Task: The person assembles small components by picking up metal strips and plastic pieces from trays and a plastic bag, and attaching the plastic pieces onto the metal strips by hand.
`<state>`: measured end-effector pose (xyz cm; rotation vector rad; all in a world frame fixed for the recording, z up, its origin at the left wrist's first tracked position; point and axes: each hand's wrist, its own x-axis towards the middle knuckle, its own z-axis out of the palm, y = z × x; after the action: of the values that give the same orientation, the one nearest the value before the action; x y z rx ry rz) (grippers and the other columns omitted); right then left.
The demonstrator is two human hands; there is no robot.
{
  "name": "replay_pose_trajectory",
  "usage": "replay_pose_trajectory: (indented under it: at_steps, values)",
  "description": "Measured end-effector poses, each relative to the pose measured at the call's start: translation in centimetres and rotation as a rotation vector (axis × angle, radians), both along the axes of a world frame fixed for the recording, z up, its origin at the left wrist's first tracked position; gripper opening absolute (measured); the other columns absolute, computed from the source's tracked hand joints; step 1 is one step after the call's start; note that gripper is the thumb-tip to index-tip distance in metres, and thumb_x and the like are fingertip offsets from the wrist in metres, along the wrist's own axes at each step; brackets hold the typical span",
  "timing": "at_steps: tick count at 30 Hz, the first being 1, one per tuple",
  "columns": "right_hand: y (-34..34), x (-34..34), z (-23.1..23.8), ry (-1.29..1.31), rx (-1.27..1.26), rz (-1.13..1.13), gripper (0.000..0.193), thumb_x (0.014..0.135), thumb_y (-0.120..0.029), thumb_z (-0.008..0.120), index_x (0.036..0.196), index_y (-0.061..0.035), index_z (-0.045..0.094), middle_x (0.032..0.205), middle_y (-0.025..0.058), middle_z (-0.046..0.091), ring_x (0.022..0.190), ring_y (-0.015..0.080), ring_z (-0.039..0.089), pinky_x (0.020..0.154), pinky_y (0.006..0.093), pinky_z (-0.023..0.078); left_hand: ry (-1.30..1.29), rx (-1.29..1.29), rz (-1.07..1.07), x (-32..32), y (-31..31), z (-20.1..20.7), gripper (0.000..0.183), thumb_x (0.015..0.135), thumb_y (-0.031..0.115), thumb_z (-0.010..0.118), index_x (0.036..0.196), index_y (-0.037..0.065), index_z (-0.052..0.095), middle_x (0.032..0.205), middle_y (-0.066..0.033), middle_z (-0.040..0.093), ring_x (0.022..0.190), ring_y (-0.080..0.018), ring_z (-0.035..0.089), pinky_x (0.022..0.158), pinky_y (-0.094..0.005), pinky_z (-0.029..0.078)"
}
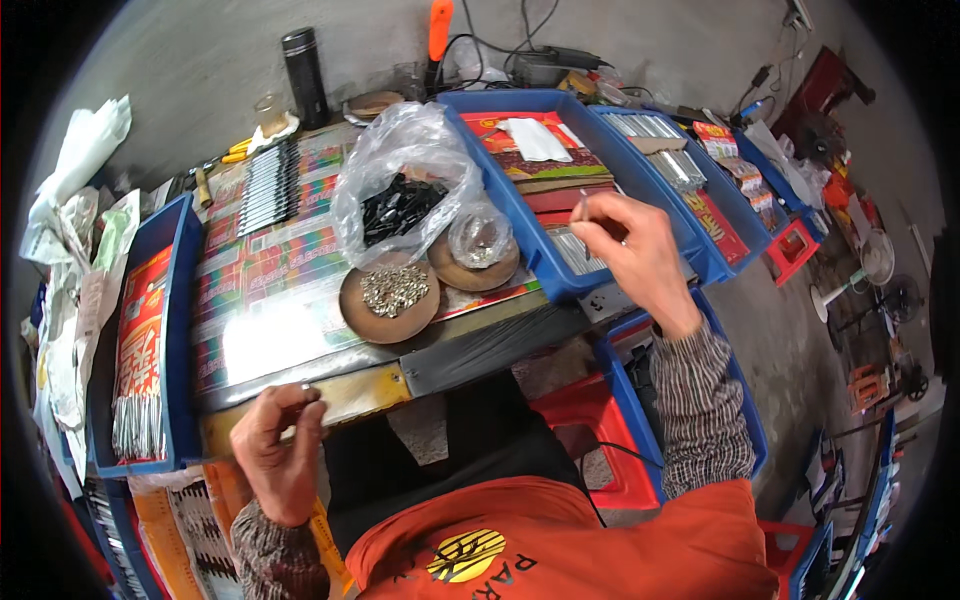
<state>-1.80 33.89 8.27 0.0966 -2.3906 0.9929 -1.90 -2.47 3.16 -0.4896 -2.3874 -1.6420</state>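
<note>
I see everything from a single camera on my head, looking steeply down over my orange shirt onto the workbench close in front of me. The fisheye bends the blue trays toward the rim, and my forearms enter from below.

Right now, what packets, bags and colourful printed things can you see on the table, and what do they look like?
Clear plastic bag: middle of the table, crumpled, black pieces inside.
Printed sheet: flat on the table, striped red, green and white.
Red packet: left blue tray, tall, red with yellow.
Red printed card: blue tray behind the right hand, white paper on top.
Left hand: pinching a small metal piece.
</note>
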Motion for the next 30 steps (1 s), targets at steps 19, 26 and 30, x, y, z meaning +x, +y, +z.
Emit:
replay_pose_trajectory:
  at_steps: [19,26,30]
  values:
    - [-13.2,5.0,-6.0,-0.450,-0.487,0.638,0.033,0.090,0.001,0.060,0.121,0.0077,0.057,0.075,0.0035,0.059,0.067,0.0092,0.062,0.061,0.0231,0.051,-0.496,0.453,-0.327,2.9,3.8,-1.8,0.011,0.089,0.001,0.064,0.099,-0.004,0.064,0.079,-0.0034,0.067,0.067,-0.0035,0.059,0.057,-0.0191,0.051]
    - [-14.4,5.6,-7.7,-0.395,-0.485,0.630,0.044,0.088,0.000,0.063,0.131,0.0024,0.051,0.102,0.0101,0.064,0.077,0.0093,0.062,0.066,0.0247,0.055,-0.510,0.458,-0.344,3.1,3.7,-3.3,0.010,0.089,0.001,0.063,0.098,-0.004,0.064,0.083,-0.0054,0.068,0.068,-0.0050,0.061,0.058,-0.0197,0.051]
    - [-14.6,5.6,-8.0,-0.426,-0.491,0.632,0.045,0.088,0.001,0.063,0.131,0.0029,0.051,0.107,0.0118,0.064,0.081,0.0110,0.064,0.068,0.0256,0.056,-0.507,0.513,-0.356,3.1,3.7,-3.5,0.010,0.090,0.002,0.063,0.098,-0.005,0.065,0.085,-0.0062,0.068,0.071,-0.0072,0.063,0.058,-0.0204,0.051]
